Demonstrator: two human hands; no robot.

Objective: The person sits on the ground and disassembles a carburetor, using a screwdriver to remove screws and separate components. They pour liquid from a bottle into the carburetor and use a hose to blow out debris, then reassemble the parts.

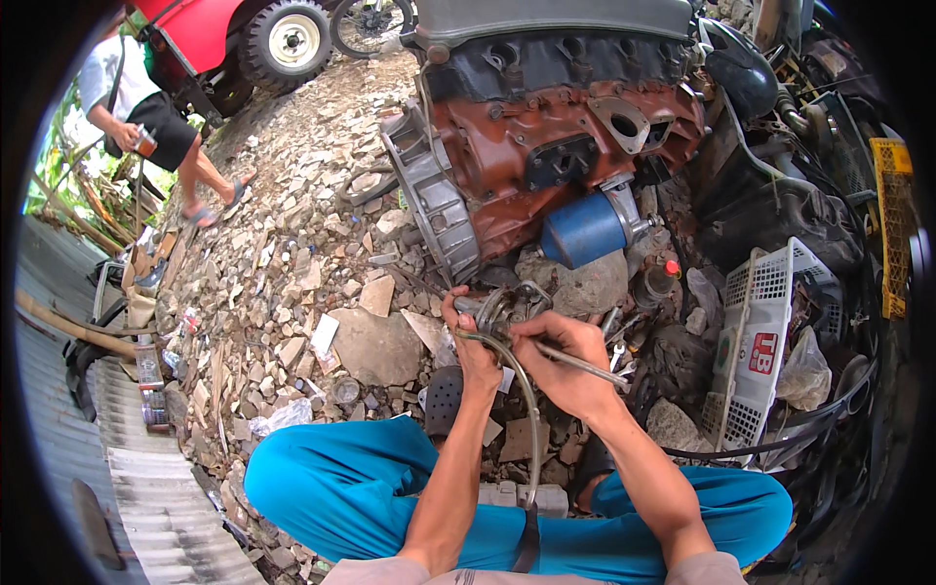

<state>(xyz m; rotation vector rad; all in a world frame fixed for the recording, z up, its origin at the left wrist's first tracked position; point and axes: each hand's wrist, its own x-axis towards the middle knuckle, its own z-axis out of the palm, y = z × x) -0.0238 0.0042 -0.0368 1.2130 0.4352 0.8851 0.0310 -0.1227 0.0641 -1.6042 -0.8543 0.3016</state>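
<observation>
In front of my knees, my left hand is closed around a small grey metal part with a looped end. My right hand pinches a slim metal rod-shaped tool, its near end sticking out to the right past my fingers. The tip of that tool is hidden at the metal part, so its kind does not show. A yellowish hose starts at my left hand, bends past my wrists and runs down to my lap. Just beyond both hands stands a reddish-brown engine block with a blue oil filter.
Rubble and flat stones cover the ground. At right lie a white plastic crate, a yellow crate and a red-capped bottle. Corrugated sheeting edges the left. Farther off, a person walks near a red vehicle.
</observation>
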